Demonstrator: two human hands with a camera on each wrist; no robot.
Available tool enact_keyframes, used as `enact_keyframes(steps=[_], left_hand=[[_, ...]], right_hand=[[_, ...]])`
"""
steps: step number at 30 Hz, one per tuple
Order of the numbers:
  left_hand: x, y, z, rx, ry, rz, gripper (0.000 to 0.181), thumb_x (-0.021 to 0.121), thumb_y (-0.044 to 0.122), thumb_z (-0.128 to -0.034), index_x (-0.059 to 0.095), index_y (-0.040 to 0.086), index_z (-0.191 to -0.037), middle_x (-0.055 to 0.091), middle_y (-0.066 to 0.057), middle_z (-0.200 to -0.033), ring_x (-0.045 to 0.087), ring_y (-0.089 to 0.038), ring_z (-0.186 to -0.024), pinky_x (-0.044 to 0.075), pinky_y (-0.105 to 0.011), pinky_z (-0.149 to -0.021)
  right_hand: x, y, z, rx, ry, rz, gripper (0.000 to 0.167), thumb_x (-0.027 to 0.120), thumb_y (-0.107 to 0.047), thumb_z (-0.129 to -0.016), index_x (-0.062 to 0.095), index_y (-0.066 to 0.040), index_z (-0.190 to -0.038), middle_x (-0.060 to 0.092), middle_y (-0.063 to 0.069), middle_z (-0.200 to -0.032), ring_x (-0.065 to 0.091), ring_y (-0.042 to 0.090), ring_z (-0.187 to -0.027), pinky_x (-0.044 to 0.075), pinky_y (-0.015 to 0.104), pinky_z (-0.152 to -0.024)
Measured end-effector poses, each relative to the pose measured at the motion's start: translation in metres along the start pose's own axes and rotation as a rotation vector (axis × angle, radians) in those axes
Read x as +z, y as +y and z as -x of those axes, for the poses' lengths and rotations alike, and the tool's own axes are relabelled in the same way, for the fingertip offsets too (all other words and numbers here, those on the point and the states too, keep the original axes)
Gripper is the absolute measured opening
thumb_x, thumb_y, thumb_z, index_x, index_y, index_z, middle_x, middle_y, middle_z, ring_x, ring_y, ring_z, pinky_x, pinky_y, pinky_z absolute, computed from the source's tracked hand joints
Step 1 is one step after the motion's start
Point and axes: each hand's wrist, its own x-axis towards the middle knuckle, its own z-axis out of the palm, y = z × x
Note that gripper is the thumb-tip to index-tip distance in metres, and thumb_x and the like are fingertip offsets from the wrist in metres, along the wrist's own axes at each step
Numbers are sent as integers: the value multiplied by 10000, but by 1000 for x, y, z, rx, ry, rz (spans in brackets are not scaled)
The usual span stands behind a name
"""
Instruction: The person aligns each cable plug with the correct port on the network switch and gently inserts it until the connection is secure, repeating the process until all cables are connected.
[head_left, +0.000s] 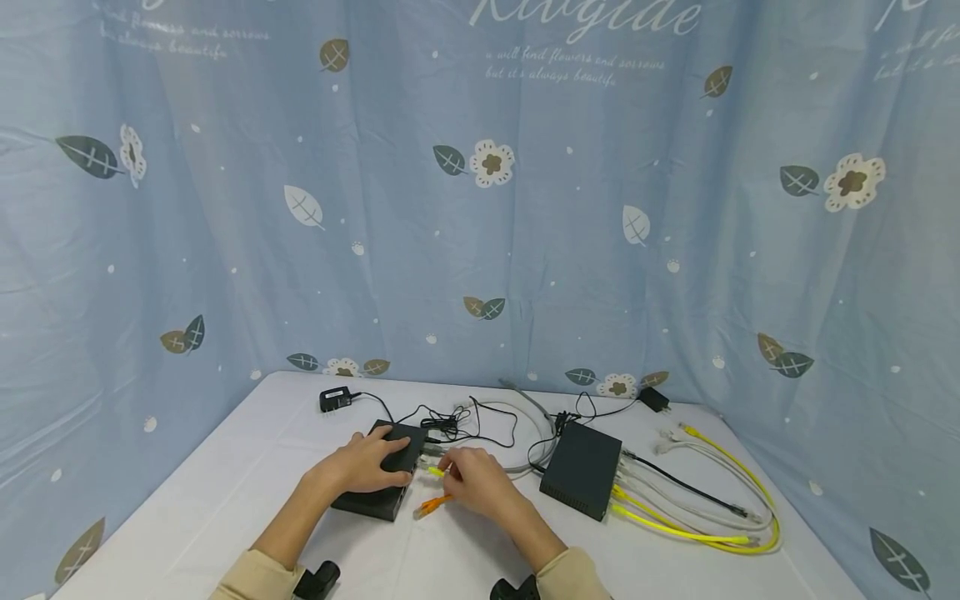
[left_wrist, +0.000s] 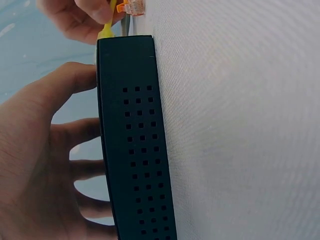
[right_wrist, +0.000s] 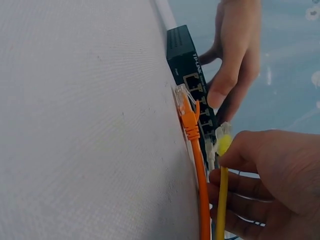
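Observation:
A black network switch (head_left: 375, 502), with a row of ports along its right side, lies on the white table. My left hand (head_left: 366, 463) rests spread on its top, the thumb near the port edge (right_wrist: 214, 100). In my right hand (head_left: 480, 481) the thumb and fingers pinch a yellow Ethernet cable (right_wrist: 223, 192) just behind its clear plug. That plug is close to the ports; the right wrist view does not show it seated. An orange Ethernet cable (right_wrist: 190, 122) runs beneath the right hand, its plug beside the ports. A whitish plug (right_wrist: 210, 150) sits at the port row.
A second black box (head_left: 583, 467) stands to the right, with yellow (head_left: 697, 533), white and black cables (head_left: 682, 482) at its right side. Black power adapters (head_left: 334, 399) and tangled thin cords (head_left: 448, 423) lie toward the back. A blue curtain (head_left: 525, 250) hangs behind the table.

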Motion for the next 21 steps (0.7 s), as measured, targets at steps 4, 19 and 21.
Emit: enact_keyframes(steps=[4,19,21], left_hand=[[0,1,0,-3,0,-5,717,700,555,-825,538,197,-1426,371,-208,-1533,419,-560,-1283,421,-708,-901],[2,0,-1,-2,13,-21,715,701,556,-819,543,204,-1421,381,-208,-1527,434,-553,-1274,435,-706,-885],[2,-1,-1,-4,12,-20,714,699,557,-820,542,207,-1422,379,-206,-1529,431,-551,-1277,433,-705,-889]], right_hand=[[-1,-1,1,6,-9,-7,206,685,-78,-821,717,-128,-1018,595,-102,-735,483,-4,-591,425,164,-548],[-2,1,1,8,-26,-41,175,770,-78,-802,723,-102,-968,631,-89,-728,514,-21,-616,448,149,-562],[-3,0,1,15,-20,-43,138,765,-85,-816,738,-92,-952,647,-83,-730,523,-25,-617,454,147,-560]])
